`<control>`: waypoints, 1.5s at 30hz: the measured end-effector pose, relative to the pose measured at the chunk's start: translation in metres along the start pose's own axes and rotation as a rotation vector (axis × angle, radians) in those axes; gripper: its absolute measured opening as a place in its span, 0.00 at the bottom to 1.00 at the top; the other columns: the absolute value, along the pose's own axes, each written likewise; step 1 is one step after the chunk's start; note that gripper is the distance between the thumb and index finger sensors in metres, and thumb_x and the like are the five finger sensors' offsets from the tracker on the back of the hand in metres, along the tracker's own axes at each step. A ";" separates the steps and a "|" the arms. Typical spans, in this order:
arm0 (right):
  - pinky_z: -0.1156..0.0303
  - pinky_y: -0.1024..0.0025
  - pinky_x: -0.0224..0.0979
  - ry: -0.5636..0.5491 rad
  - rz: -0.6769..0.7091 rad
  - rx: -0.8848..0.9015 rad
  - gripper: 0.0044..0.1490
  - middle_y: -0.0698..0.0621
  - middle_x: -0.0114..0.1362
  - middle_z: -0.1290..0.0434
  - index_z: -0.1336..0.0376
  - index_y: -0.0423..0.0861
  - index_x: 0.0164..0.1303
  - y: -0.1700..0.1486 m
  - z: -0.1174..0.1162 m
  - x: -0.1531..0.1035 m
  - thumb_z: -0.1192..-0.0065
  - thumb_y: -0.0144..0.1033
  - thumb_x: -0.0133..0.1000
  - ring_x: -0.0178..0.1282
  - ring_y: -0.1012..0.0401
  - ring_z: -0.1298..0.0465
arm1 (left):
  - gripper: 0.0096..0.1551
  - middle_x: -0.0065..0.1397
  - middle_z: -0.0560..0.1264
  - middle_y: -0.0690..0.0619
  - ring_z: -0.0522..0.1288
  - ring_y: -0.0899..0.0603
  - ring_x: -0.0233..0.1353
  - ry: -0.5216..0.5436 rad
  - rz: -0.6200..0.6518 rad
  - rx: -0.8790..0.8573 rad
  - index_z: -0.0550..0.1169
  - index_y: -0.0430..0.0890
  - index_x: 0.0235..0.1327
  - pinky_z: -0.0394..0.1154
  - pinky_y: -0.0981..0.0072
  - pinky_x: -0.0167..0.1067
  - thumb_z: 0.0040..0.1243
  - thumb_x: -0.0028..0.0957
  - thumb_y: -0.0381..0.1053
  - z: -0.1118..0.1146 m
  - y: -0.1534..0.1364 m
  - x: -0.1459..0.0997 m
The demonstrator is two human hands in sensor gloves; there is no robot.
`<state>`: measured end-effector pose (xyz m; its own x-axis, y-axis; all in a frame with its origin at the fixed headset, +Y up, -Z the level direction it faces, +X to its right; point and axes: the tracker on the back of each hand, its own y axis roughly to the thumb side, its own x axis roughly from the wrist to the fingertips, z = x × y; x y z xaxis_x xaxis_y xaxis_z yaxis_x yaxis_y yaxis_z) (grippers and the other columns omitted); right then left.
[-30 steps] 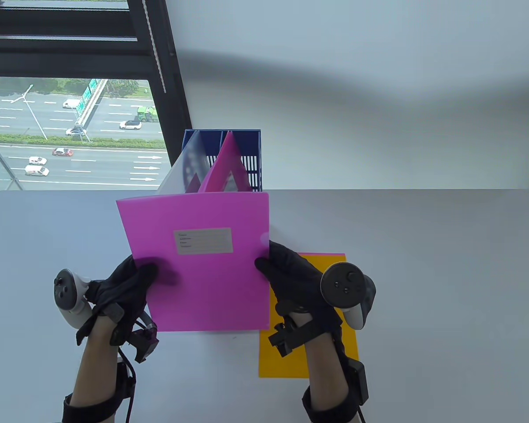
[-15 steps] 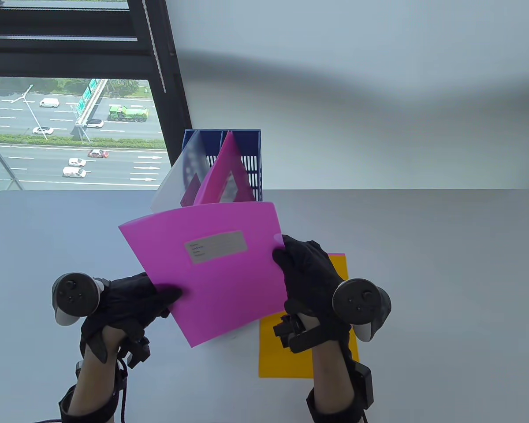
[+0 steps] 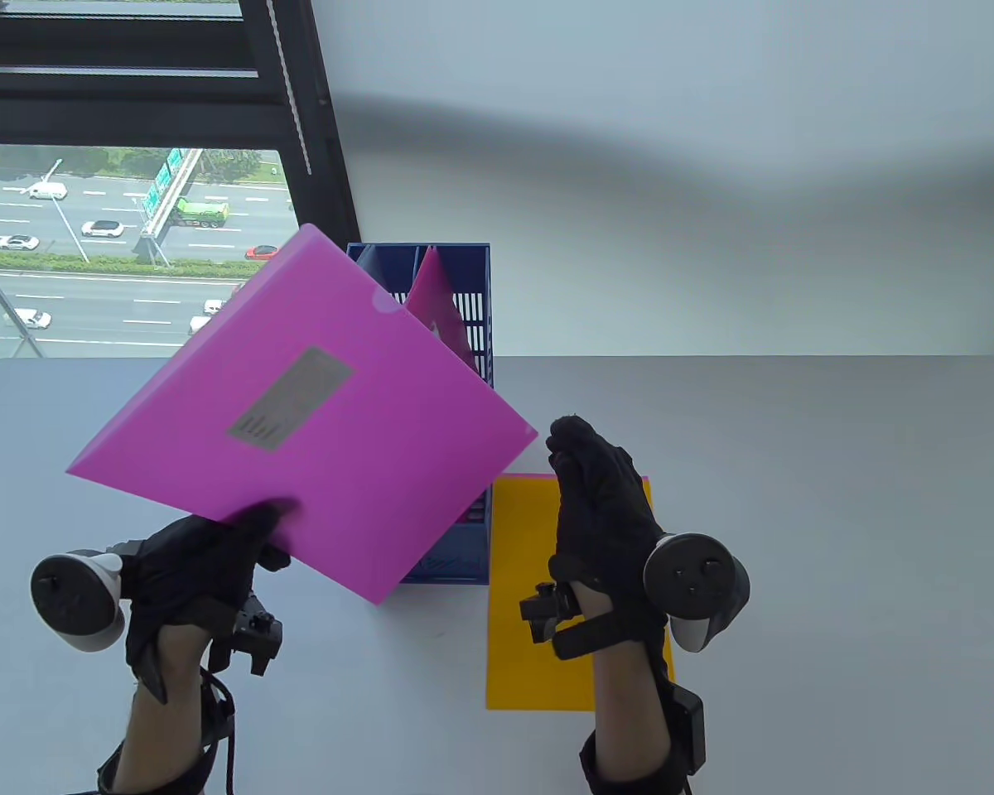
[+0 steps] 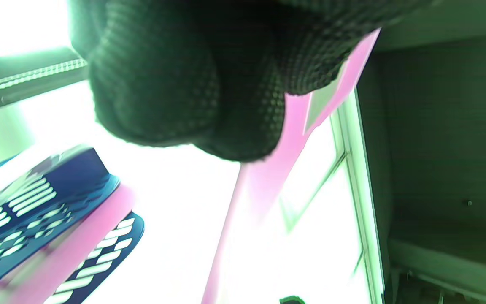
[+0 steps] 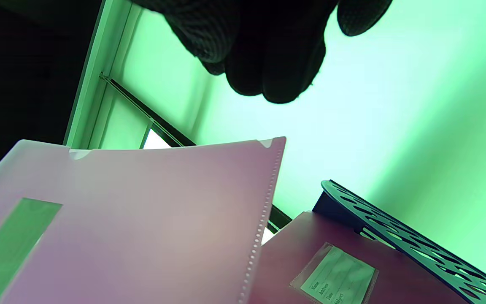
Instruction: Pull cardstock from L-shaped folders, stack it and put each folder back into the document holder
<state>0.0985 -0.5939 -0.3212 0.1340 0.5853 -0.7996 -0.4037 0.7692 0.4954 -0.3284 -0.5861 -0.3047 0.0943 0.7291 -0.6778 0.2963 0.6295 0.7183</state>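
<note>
My left hand (image 3: 244,530) pinches the lower edge of a pink L-shaped folder (image 3: 298,414), thumb on top. The folder is lifted and tilted, its far corner up in front of the blue document holder (image 3: 464,286). The left wrist view shows the gloved fingers (image 4: 184,84) on the folder's edge (image 4: 268,177). My right hand (image 3: 596,489) holds nothing, hovering with relaxed fingers over the yellow cardstock (image 3: 530,646) on the table. A second pink folder (image 3: 433,294) stands in the holder. In the right wrist view, the held folder (image 5: 141,219) is below my fingers (image 5: 268,55).
A thin pink edge shows under the top of the yellow sheet (image 3: 538,477). The holder stands at the table's far edge by the window (image 3: 132,248). The grey table (image 3: 795,497) stretches to the right. In the right wrist view, a labelled folder (image 5: 331,270) leans in the holder (image 5: 395,236).
My right hand has let go of the pink folder. My left hand has swung it up and to the left, turning it anticlockwise, so it now covers the holder's left side.
</note>
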 end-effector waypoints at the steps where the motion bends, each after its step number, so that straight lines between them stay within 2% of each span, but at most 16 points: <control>1: 0.44 0.48 0.84 0.003 0.001 -0.007 0.26 0.56 0.76 0.29 0.40 0.58 0.79 0.000 0.000 0.000 0.42 0.42 0.68 0.68 0.58 0.25 | 0.23 0.36 0.88 0.51 0.88 0.44 0.32 0.051 0.007 0.018 0.87 0.40 0.54 0.74 0.44 0.66 0.64 0.60 0.55 -0.004 0.003 -0.002; 5: 0.44 0.48 0.84 0.012 -0.001 -0.010 0.26 0.56 0.75 0.29 0.40 0.58 0.79 -0.001 -0.002 0.000 0.42 0.42 0.68 0.68 0.59 0.25 | 0.23 0.38 0.88 0.52 0.89 0.45 0.33 0.207 0.019 0.041 0.86 0.40 0.56 0.74 0.45 0.67 0.63 0.61 0.55 -0.015 0.013 -0.008; 8: 0.44 0.48 0.84 0.018 -0.004 -0.008 0.26 0.56 0.75 0.29 0.40 0.58 0.78 0.000 -0.003 0.000 0.42 0.42 0.68 0.67 0.58 0.25 | 0.24 0.40 0.88 0.51 0.89 0.45 0.35 0.282 0.022 0.070 0.85 0.40 0.58 0.74 0.45 0.67 0.61 0.62 0.55 -0.020 0.018 -0.011; 12: 0.44 0.48 0.84 0.027 -0.006 -0.012 0.26 0.56 0.75 0.29 0.40 0.58 0.78 -0.001 -0.006 0.000 0.42 0.43 0.68 0.67 0.59 0.25 | 0.24 0.42 0.87 0.51 0.89 0.45 0.37 0.341 -0.003 0.140 0.83 0.39 0.60 0.73 0.45 0.68 0.60 0.62 0.54 -0.026 0.021 -0.015; 16: 0.44 0.48 0.84 0.039 -0.012 -0.014 0.26 0.56 0.75 0.29 0.40 0.58 0.79 -0.002 -0.009 0.000 0.42 0.43 0.69 0.67 0.59 0.25 | 0.25 0.44 0.87 0.50 0.89 0.44 0.39 0.348 -0.043 0.208 0.82 0.38 0.62 0.72 0.45 0.69 0.58 0.63 0.53 -0.025 0.016 -0.016; 21: 0.44 0.48 0.84 0.057 -0.019 -0.020 0.26 0.56 0.75 0.29 0.40 0.58 0.78 -0.004 -0.013 0.000 0.42 0.43 0.69 0.67 0.58 0.25 | 0.25 0.44 0.87 0.49 0.89 0.42 0.39 0.291 -0.087 0.313 0.82 0.37 0.62 0.71 0.44 0.69 0.59 0.63 0.53 -0.013 0.002 -0.014; 27: 0.44 0.48 0.84 0.094 -0.036 -0.021 0.26 0.56 0.75 0.29 0.39 0.58 0.78 -0.008 -0.020 0.001 0.42 0.43 0.69 0.67 0.58 0.25 | 0.26 0.46 0.87 0.48 0.89 0.42 0.40 0.149 -0.180 0.478 0.81 0.36 0.63 0.70 0.43 0.69 0.59 0.62 0.52 0.019 -0.028 -0.013; 35: 0.44 0.47 0.84 0.149 -0.049 -0.035 0.26 0.56 0.75 0.29 0.39 0.57 0.78 -0.012 -0.030 0.001 0.42 0.43 0.68 0.67 0.58 0.25 | 0.26 0.45 0.87 0.49 0.89 0.41 0.39 0.035 -0.270 0.530 0.82 0.37 0.62 0.71 0.42 0.67 0.62 0.61 0.53 0.054 -0.069 -0.023; 41: 0.45 0.47 0.84 0.171 -0.053 -0.046 0.26 0.56 0.75 0.29 0.39 0.57 0.78 -0.013 -0.034 0.001 0.42 0.43 0.68 0.67 0.57 0.25 | 0.25 0.45 0.87 0.49 0.88 0.41 0.39 -0.028 -0.310 0.559 0.83 0.37 0.60 0.71 0.40 0.66 0.62 0.61 0.53 0.067 -0.082 -0.028; 45: 0.45 0.47 0.84 0.191 -0.059 -0.057 0.26 0.55 0.75 0.29 0.39 0.57 0.78 -0.016 -0.039 0.001 0.41 0.44 0.68 0.67 0.57 0.25 | 0.25 0.45 0.87 0.49 0.88 0.41 0.39 -0.029 -0.325 0.543 0.83 0.38 0.60 0.71 0.40 0.66 0.61 0.61 0.53 0.066 -0.086 -0.029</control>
<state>0.0697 -0.6155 -0.3426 -0.0132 0.4758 -0.8795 -0.4512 0.7821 0.4299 -0.2941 -0.6787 -0.3570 -0.0580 0.5111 -0.8576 0.7534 0.5861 0.2983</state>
